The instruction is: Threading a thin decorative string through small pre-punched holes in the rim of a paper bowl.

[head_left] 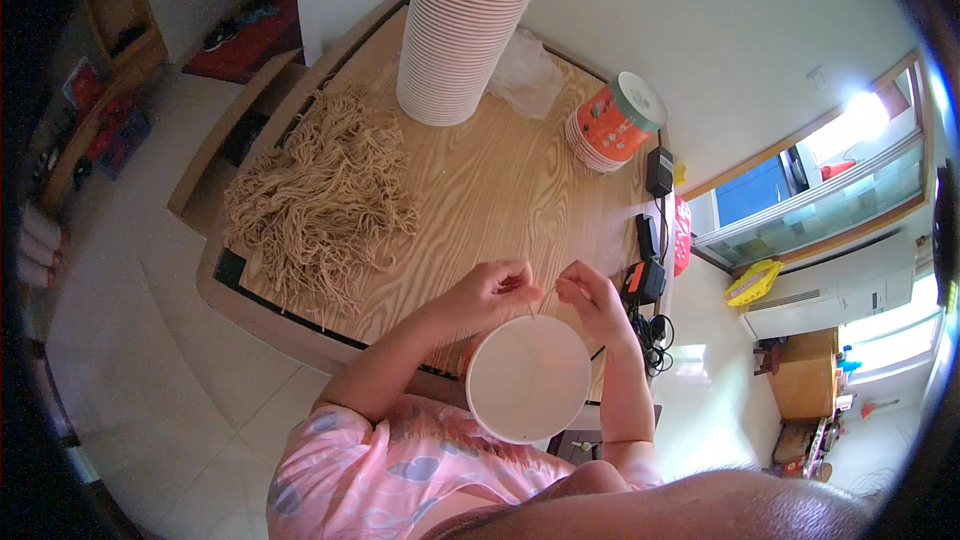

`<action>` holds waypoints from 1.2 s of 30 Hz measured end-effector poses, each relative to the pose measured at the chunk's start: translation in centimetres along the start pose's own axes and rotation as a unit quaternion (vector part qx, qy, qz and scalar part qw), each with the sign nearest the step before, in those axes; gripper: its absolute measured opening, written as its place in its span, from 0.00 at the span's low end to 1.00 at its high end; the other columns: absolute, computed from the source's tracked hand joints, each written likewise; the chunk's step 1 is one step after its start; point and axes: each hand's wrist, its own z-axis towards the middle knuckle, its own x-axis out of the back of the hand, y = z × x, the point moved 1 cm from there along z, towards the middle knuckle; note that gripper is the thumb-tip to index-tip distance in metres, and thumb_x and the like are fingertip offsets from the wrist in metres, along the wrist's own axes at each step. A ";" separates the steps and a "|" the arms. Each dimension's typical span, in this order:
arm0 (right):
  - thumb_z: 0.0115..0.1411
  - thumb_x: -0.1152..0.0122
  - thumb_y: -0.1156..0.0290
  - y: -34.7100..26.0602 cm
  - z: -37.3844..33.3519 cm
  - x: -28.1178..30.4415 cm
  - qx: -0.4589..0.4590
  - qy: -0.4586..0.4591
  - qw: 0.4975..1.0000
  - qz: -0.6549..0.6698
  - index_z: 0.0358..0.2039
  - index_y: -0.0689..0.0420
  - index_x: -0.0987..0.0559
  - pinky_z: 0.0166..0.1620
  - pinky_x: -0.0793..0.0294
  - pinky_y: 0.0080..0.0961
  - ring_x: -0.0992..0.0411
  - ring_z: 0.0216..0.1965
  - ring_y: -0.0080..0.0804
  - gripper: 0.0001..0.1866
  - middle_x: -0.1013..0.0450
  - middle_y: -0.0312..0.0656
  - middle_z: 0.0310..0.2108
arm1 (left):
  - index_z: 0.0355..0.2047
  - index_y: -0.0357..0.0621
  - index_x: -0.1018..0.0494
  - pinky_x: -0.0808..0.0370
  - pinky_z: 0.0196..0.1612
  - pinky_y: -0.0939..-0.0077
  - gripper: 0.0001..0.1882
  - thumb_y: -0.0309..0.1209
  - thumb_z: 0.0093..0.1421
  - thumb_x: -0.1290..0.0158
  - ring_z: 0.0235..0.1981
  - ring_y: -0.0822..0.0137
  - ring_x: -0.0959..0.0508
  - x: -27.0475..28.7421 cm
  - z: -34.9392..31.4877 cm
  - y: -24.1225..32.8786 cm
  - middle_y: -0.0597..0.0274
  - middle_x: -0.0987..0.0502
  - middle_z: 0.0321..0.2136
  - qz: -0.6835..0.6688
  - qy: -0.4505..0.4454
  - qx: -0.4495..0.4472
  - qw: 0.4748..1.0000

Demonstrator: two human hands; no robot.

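Observation:
A white paper bucket (530, 380) sits tilted at the table's near edge against my body, its open mouth facing up. At its far rim a short piece of thin beige cord (533, 311) shows between my hands. My left hand (497, 288) is closed in a pinch at this cord, just above the rim. Close by on the right, my right hand (590, 300) is also closed, its fingertips pinched at the cord; the cord's ends are hidden by the fingers. To the left lies a big loose pile of beige cords (320, 200).
A tall stack of white paper buckets (465, 35) rises at the back of the wooden table (480, 210). Behind it lies a clear plastic bag (527, 75). Orange patterned buckets (610, 125) stand at the back right. Black adapters (648, 280) and coiled cables (655, 340) line the right edge.

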 end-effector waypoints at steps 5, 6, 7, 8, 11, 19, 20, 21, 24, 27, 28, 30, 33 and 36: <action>0.59 0.49 0.75 0.0 0.3 -0.9 -0.016 0.003 1.000 -0.022 0.29 0.62 0.29 0.36 0.33 0.17 0.34 0.30 0.18 0.04 0.33 0.33 0.25 | 0.30 0.41 0.23 0.31 0.30 0.73 0.06 0.29 0.52 0.44 0.27 0.68 0.27 0.7 -0.2 0.5 0.62 0.31 0.25 0.169 -0.066 -0.090 0.979; 0.59 0.49 0.76 0.3 0.3 -1.0 -0.004 0.005 0.999 -0.041 0.29 0.62 0.29 0.36 0.32 0.18 0.34 0.30 0.19 0.04 0.32 0.33 0.25 | 0.30 0.41 0.23 0.31 0.30 0.73 0.06 0.29 0.52 0.44 0.27 0.68 0.27 0.8 -0.1 0.2 0.62 0.31 0.25 0.169 -0.065 -0.091 0.979; 0.58 0.48 0.77 0.4 0.3 -1.1 0.008 0.008 0.998 -0.061 0.30 0.63 0.28 0.37 0.32 0.19 0.33 0.31 0.19 0.03 0.31 0.34 0.25 | 0.32 0.46 0.22 0.30 0.31 0.72 0.07 0.29 0.51 0.43 0.27 0.65 0.27 1.0 0.3 -0.3 0.62 0.30 0.25 0.207 -0.081 -0.124 0.967; 0.58 0.48 0.77 0.1 0.2 -1.2 0.008 0.008 0.998 -0.061 0.30 0.63 0.28 0.37 0.32 0.19 0.33 0.31 0.19 0.03 0.31 0.34 0.25 | 0.34 0.50 0.21 0.29 0.32 0.70 0.09 0.29 0.50 0.43 0.28 0.63 0.26 0.9 0.5 -0.4 0.61 0.30 0.25 0.243 -0.099 -0.158 0.952; 0.57 0.48 0.78 -0.5 -0.1 -1.3 0.004 0.007 0.995 -0.096 0.31 0.63 0.28 0.38 0.31 0.19 0.31 0.32 0.20 0.02 0.29 0.35 0.26 | 0.31 0.52 0.21 0.28 0.32 0.68 0.08 0.30 0.49 0.42 0.28 0.60 0.25 0.4 0.6 -0.1 0.61 0.30 0.26 0.335 -0.081 -0.150 0.927; 0.54 0.45 0.79 -1.5 -1.4 -1.6 0.000 0.071 0.988 -0.140 0.32 0.63 0.25 0.38 0.30 0.19 0.28 0.32 0.22 0.04 0.26 0.38 0.27 | 0.29 0.46 0.25 0.29 0.30 0.70 0.06 0.31 0.51 0.43 0.26 0.63 0.26 -0.3 0.5 -0.1 0.62 0.30 0.27 0.267 -0.079 -0.145 0.950; 0.54 0.45 0.79 -1.7 -1.5 -1.7 0.001 0.071 0.988 -0.140 0.32 0.63 0.25 0.38 0.30 0.19 0.28 0.32 0.22 0.04 0.26 0.38 0.27 | 0.28 0.47 0.25 0.29 0.28 0.69 0.05 0.31 0.50 0.42 0.24 0.64 0.27 -0.3 0.5 -0.2 0.62 0.30 0.26 0.229 -0.077 -0.120 0.963; 0.54 0.44 0.79 -1.9 -1.6 -1.8 0.008 0.086 0.984 -0.153 0.31 0.63 0.25 0.38 0.30 0.19 0.28 0.32 0.22 0.04 0.26 0.38 0.27 | 0.28 0.47 0.25 0.29 0.28 0.69 0.05 0.31 0.50 0.42 0.24 0.64 0.27 -0.3 0.5 -0.5 0.62 0.30 0.26 0.230 -0.077 -0.120 0.963; 0.53 0.43 0.80 -2.3 -2.0 -2.0 0.027 0.112 0.978 -0.174 0.30 0.63 0.25 0.37 0.30 0.19 0.28 0.30 0.23 0.03 0.26 0.38 0.26 | 0.28 0.46 0.26 0.31 0.28 0.71 0.06 0.31 0.51 0.42 0.23 0.65 0.29 -0.5 0.6 -1.4 0.62 0.30 0.25 0.155 -0.093 -0.088 0.980; 0.53 0.43 0.80 -2.3 -2.1 -2.1 0.049 0.130 0.975 -0.175 0.30 0.63 0.25 0.37 0.30 0.19 0.28 0.30 0.24 0.03 0.27 0.38 0.26 | 0.29 0.47 0.25 0.31 0.29 0.71 0.06 0.32 0.51 0.42 0.23 0.66 0.29 -0.4 0.6 -1.6 0.62 0.29 0.25 0.155 -0.084 -0.094 0.980; 0.53 0.44 0.80 -2.3 -2.1 -2.2 0.060 0.138 0.974 -0.169 0.30 0.63 0.26 0.36 0.30 0.19 0.29 0.29 0.24 0.03 0.27 0.38 0.26 | 0.30 0.48 0.24 0.30 0.30 0.71 0.06 0.32 0.51 0.43 0.24 0.65 0.28 -0.3 0.5 -1.5 0.62 0.29 0.25 0.179 -0.074 -0.116 0.974; 0.55 0.45 0.80 -2.3 -2.1 -2.2 0.058 0.143 0.975 -0.158 0.30 0.63 0.27 0.35 0.30 0.19 0.29 0.29 0.23 0.02 0.27 0.38 0.26 | 0.31 0.49 0.24 0.30 0.30 0.70 0.06 0.32 0.51 0.43 0.25 0.64 0.27 -0.3 0.5 -1.3 0.62 0.28 0.26 0.203 -0.066 -0.139 0.967; 0.57 0.47 0.79 -2.1 -2.0 -2.1 0.045 0.151 0.980 -0.125 0.32 0.64 0.28 0.34 0.29 0.19 0.29 0.28 0.23 0.02 0.27 0.39 0.25 | 0.32 0.51 0.23 0.28 0.32 0.68 0.06 0.31 0.52 0.45 0.28 0.62 0.25 -0.3 0.4 -0.3 0.61 0.28 0.27 0.254 -0.071 -0.148 0.953; 0.58 0.48 0.79 -1.9 -2.0 -2.1 0.040 0.155 0.982 -0.101 0.33 0.64 0.29 0.33 0.29 0.19 0.29 0.28 0.22 0.02 0.27 0.39 0.25 | 0.32 0.52 0.23 0.28 0.34 0.66 0.06 0.31 0.52 0.46 0.31 0.59 0.24 -0.3 0.4 0.5 0.61 0.27 0.27 0.292 -0.076 -0.134 0.944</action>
